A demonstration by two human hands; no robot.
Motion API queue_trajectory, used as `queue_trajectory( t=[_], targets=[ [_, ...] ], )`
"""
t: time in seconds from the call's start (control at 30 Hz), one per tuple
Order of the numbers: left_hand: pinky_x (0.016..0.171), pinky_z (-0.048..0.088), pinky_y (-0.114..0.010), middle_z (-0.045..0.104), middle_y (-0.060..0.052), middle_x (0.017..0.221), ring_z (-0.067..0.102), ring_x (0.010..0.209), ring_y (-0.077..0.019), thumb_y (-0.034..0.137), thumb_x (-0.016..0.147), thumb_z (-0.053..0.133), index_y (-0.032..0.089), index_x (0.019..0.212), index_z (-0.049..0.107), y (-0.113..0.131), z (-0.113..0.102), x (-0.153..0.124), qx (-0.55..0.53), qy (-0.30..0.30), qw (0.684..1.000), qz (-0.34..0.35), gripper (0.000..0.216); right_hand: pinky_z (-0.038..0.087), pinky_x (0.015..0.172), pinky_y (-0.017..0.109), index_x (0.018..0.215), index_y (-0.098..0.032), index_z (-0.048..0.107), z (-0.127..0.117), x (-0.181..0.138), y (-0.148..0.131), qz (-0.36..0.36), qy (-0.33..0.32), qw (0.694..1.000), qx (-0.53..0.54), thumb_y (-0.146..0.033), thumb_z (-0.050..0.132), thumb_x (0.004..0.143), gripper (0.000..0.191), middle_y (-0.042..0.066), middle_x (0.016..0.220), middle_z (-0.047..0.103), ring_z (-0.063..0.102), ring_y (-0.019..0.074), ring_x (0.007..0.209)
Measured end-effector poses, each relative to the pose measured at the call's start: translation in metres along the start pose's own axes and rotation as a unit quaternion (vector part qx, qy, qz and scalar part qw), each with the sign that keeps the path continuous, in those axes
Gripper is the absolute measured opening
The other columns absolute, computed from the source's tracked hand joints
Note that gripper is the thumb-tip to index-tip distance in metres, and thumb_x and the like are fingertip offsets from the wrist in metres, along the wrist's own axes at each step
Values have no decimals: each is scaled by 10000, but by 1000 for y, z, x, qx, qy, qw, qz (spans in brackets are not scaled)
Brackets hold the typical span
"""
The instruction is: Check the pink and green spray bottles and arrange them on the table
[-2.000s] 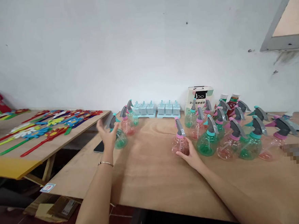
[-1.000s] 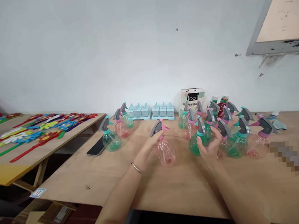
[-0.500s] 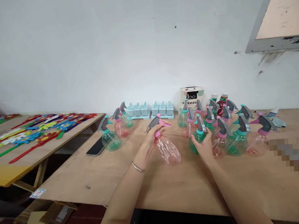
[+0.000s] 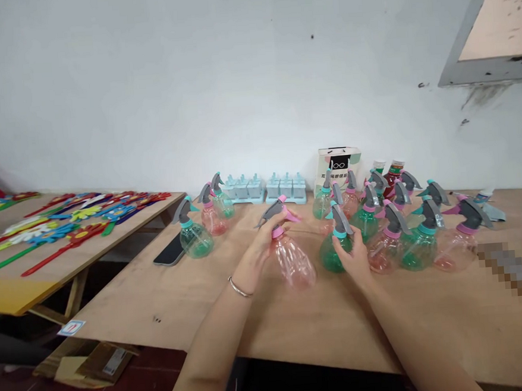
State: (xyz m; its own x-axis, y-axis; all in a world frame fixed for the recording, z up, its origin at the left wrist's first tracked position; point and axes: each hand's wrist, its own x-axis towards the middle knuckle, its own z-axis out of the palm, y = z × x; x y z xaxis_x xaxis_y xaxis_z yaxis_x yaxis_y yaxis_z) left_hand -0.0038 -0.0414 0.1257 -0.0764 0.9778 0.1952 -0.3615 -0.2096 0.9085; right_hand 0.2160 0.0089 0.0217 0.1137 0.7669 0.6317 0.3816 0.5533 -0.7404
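My left hand (image 4: 266,238) is closed round the neck of a clear pink spray bottle (image 4: 296,261), whose grey trigger head with a pink nozzle sticks up above the fingers. The bottle leans, its base toward the right. My right hand (image 4: 353,253) grips a green spray bottle (image 4: 332,256) with a turquoise collar, near its neck. Close to the right hand stand several more pink and green bottles, among them a pink spray bottle (image 4: 383,251) and a green spray bottle (image 4: 419,249). Farther left are a green spray bottle (image 4: 196,240) and a pink spray bottle (image 4: 213,219).
A phone (image 4: 170,251) lies on the wooden table (image 4: 161,301). Pale blue ice-pop moulds (image 4: 286,188) and a printed box (image 4: 338,167) stand by the wall. Colourful hand-and-flower sticks (image 4: 67,239) cover the left table. A blurred patch (image 4: 517,273) hides something at right.
My right hand has drawn the green bottle left, away from the right-hand group and nearer the pink one. My left hand keeps its grip. The view has shifted slightly.
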Motion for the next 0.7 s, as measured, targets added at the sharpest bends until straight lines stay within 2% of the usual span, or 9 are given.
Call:
queue_trajectory(
  t=[0.1, 0.2, 0.3, 0.5, 0.6, 0.7],
  targets=[
    [503, 382, -212, 636, -19, 613, 545, 544, -92, 446, 678, 732, 159, 569, 594, -2, 0, 0, -11, 30, 999, -17, 336, 528, 882, 423, 1183, -202, 506, 2, -2, -1, -8, -7, 1000, 4, -470, 612, 845, 444, 120, 1104, 699, 674, 262, 1001],
    [512, 407, -211, 682, -33, 673, 595, 596, -117, 459, 657, 763, 161, 651, 648, -1, 0, -1, -1, 37, 998, -47, 320, 529, 889, 428, 1173, -201, 503, 3, -3, 0, -11, -10, 1000, 11, -466, 611, 846, 434, 118, 1089, 703, 679, 260, 991],
    [539, 437, -208, 696, -31, 694, 613, 631, -125, 450, 647, 775, 171, 715, 677, -1, 0, -1, 1, 19, 999, -37, 303, 529, 894, 435, 1173, -205, 497, 4, -3, 0, -13, -14, 1000, 14, -465, 611, 846, 433, 117, 1090, 704, 679, 263, 994],
    [498, 404, -199, 668, -44, 640, 580, 582, -108, 443, 702, 723, 163, 568, 602, -5, 0, 2, 25, 43, 999, 5, 333, 542, 874, 428, 1164, -215, 507, 4, -3, 1, -21, -17, 1000, 14, -468, 609, 852, 414, 112, 1077, 707, 683, 259, 973],
    [483, 384, -200, 725, -64, 751, 597, 603, -115, 484, 710, 728, 160, 700, 675, -5, -3, 3, 18, 24, 999, -26, 328, 534, 899, 442, 1179, -209, 498, 5, -3, 4, -18, -23, 999, 21, -481, 610, 859, 435, 118, 1097, 700, 678, 263, 997],
    [507, 393, -198, 751, -74, 864, 635, 679, -128, 507, 713, 729, 164, 806, 712, -3, -4, 4, 21, 0, 1000, -18, 355, 523, 921, 454, 1198, -206, 487, 5, -3, 6, -14, -28, 999, 23, -481, 607, 864, 449, 125, 1120, 691, 670, 268, 1022]
  ],
)
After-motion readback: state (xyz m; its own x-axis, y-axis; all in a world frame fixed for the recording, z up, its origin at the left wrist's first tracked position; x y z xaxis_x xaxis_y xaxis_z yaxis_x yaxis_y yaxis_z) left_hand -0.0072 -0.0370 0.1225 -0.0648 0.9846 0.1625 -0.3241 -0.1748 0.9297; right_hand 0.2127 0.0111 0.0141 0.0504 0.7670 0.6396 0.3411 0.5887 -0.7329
